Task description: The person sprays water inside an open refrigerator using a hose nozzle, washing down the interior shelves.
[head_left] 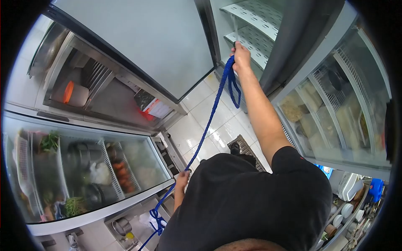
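Observation:
My right hand [241, 57] is stretched forward, closed around the end of a blue fabric-covered hose [214, 106]. A thin stream of water seems to come from that end toward the white slotted shelves [251, 44] inside an open cabinet. Below my right hand the hose hangs in a loop, then runs back down to my left side. My left hand [181, 180] is closed around the hose near my waist, its fingers partly hidden. Behind it, the hose lies tangled in a bunch [157, 219] by the lower edge.
A large grey cabinet door [142, 37] stands open on the left. Glass-door fridges hold food at lower left [100, 175] and right [331, 104]. A metal counter [113, 98] carries an orange-rimmed container [75, 94]. Wet white tiles [197, 119] and a floor grate [247, 148] lie ahead.

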Demonstrator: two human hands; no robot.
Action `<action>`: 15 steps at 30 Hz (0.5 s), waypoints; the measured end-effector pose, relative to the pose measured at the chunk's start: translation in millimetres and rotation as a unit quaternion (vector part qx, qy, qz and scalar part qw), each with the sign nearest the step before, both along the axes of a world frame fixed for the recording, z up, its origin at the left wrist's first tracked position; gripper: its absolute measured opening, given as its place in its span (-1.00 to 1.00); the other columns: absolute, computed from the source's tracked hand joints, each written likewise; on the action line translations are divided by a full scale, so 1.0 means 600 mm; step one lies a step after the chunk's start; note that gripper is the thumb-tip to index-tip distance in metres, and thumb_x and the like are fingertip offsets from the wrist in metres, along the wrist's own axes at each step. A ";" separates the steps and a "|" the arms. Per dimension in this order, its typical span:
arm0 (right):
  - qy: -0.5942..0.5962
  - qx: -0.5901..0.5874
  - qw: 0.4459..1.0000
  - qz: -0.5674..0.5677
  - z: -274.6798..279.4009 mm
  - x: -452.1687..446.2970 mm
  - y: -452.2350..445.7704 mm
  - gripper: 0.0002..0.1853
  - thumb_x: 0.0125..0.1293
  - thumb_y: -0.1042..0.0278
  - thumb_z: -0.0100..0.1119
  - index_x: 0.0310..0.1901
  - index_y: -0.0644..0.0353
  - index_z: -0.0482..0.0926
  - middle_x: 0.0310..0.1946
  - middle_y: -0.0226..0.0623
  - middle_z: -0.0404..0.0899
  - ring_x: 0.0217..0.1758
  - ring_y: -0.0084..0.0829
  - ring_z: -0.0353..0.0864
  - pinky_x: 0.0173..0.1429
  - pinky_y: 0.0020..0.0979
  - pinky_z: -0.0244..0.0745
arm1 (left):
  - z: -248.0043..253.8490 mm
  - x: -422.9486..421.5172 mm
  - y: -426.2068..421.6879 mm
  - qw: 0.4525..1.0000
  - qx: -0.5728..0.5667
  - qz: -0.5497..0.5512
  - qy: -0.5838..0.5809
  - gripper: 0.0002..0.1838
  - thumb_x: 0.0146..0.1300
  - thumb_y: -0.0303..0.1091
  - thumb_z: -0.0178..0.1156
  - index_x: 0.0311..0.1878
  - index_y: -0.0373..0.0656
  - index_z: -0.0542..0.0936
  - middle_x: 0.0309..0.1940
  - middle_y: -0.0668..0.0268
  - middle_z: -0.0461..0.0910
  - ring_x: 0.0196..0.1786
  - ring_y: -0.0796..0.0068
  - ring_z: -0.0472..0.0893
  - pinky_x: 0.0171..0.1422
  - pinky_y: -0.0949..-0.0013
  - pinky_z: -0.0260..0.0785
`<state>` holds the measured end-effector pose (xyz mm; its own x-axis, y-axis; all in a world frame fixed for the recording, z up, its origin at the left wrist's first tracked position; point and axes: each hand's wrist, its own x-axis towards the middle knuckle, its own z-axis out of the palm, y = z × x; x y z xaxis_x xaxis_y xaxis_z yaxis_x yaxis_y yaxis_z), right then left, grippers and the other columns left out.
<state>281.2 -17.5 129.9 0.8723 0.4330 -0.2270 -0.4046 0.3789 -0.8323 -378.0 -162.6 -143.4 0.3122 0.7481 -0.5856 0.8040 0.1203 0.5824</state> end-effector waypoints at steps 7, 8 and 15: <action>-0.046 -0.013 0.998 -0.033 0.000 0.006 0.020 -0.68 0.54 0.07 0.24 -0.19 0.19 0.60 -0.42 -0.37 0.53 -0.57 -0.50 0.40 -0.47 -0.38 0.27 | -0.078 -0.108 -0.040 0.998 -0.068 -0.003 -0.006 -0.58 0.44 0.02 0.26 0.02 -0.18 0.69 -0.07 0.00 0.75 -0.01 0.03 0.73 0.15 0.07 0.55; -0.054 -0.020 0.998 -0.022 0.008 -0.004 0.021 -0.68 0.54 0.07 0.23 -0.19 0.20 0.60 -0.42 -0.37 0.53 -0.58 -0.51 0.39 -0.48 -0.38 0.26 | -0.084 -0.117 -0.035 0.997 -0.076 -0.003 0.001 -0.58 0.44 0.03 0.26 0.01 -0.17 0.69 -0.07 0.01 0.75 -0.01 0.04 0.73 0.15 0.06 0.55; -0.125 -0.050 0.991 -0.006 0.060 -0.066 0.043 -0.65 0.56 0.05 0.21 -0.12 0.25 0.61 -0.42 -0.39 0.51 -0.58 -0.55 0.38 -0.51 -0.41 0.25 | -0.123 -0.146 0.028 0.995 -0.096 -0.026 0.019 -0.62 0.45 0.04 0.25 -0.03 -0.11 0.71 -0.09 0.05 0.76 -0.02 0.10 0.73 0.17 0.06 0.55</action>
